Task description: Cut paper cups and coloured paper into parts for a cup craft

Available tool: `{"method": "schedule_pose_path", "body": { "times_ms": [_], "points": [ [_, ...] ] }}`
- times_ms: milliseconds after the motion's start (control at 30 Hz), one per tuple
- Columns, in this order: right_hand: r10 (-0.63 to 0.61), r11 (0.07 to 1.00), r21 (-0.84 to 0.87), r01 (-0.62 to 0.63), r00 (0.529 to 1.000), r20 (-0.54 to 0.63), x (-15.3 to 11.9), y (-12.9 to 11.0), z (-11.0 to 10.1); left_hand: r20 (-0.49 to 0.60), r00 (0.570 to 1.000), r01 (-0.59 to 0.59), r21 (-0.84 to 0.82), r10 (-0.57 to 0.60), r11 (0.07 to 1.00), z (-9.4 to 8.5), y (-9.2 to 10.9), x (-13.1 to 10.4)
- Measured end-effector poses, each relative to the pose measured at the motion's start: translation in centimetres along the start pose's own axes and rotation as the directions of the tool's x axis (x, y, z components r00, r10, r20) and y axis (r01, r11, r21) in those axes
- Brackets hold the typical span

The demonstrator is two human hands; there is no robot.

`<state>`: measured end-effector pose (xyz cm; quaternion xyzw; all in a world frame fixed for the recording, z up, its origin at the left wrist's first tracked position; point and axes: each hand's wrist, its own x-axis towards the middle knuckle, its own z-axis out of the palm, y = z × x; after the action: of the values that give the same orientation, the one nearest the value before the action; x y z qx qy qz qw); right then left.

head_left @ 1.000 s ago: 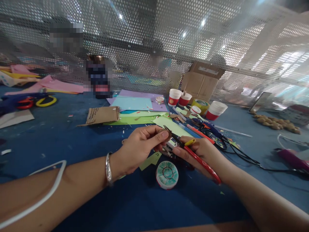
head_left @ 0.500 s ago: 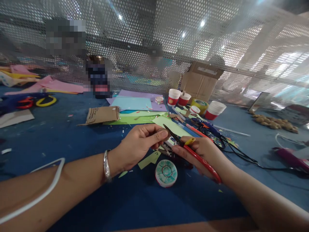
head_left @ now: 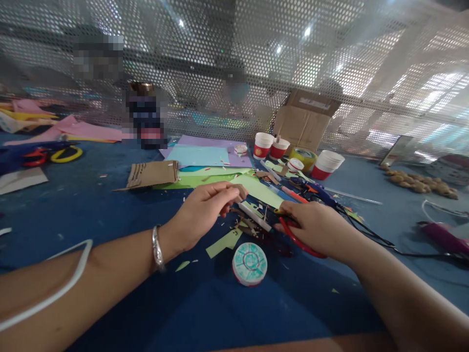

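Note:
My left hand (head_left: 205, 210) is closed in a pinch above the scraps, with a small brown piece (head_left: 241, 191), perhaps cardboard, at its fingertips. To its right, my right hand (head_left: 311, 222) grips a pair of scissors (head_left: 297, 240) with red and yellow handles; the blades are hard to make out against the clutter. Between the hands lie a white marker-like stick (head_left: 255, 216) and brown and green paper scraps (head_left: 225, 242). Nearer to me sits a round white piece (head_left: 250, 263) with a teal segmented pattern and a red side.
Coloured paper sheets (head_left: 200, 155) and a corrugated cardboard piece (head_left: 153, 174) lie ahead. Paper cups (head_left: 327, 165), yellow tape (head_left: 302, 159) and a cardboard box (head_left: 304, 120) stand farther back. At right are a blue glue gun (head_left: 317, 191) with its cable and a purple tool (head_left: 441, 237).
The scissors have dropped away from the brown piece, their tips no longer beside my left fingertips. My left hand has shifted slightly left and up, so the gap between the hands is wider.

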<state>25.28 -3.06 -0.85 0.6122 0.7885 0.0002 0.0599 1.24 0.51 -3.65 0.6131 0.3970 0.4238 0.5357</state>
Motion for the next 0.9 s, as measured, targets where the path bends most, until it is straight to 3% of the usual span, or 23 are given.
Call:
{"method": "schedule_pose_path", "body": {
  "times_ms": [133,400,567,700,800,900],
  "points": [
    [-0.043,0.998,0.036,0.042,0.999,0.027,-0.4,-0.1,-0.3,0.017,1.0,0.01,0.027,-0.01,1.0,0.0,0.0,0.1],
    [-0.037,0.988,0.15,0.031,0.999,0.04,-0.9,0.8,-0.7,0.0,0.991,-0.128,0.255,0.132,0.959,-0.7,0.5,0.3],
    [-0.027,0.973,0.222,0.071,0.98,-0.196,-1.3,1.0,-0.6,0.061,0.993,-0.119,0.329,0.104,0.937,-0.6,0.5,0.1],
    [-0.096,0.901,0.355,0.247,0.915,-0.393,-1.5,-0.3,-1.0,0.025,0.982,-0.182,0.423,0.189,0.888,-0.2,1.3,0.0],
    [-0.209,0.844,0.386,0.372,0.892,-0.401,-1.4,-1.7,-1.0,0.0,0.974,-0.204,0.43,0.226,0.879,-0.1,1.6,0.1],
    [-0.28,0.819,0.391,0.42,0.888,-0.366,-1.0,-2.9,-0.6,-0.024,0.971,-0.211,0.388,0.239,0.897,-0.2,1.5,0.3]
  ]
}}
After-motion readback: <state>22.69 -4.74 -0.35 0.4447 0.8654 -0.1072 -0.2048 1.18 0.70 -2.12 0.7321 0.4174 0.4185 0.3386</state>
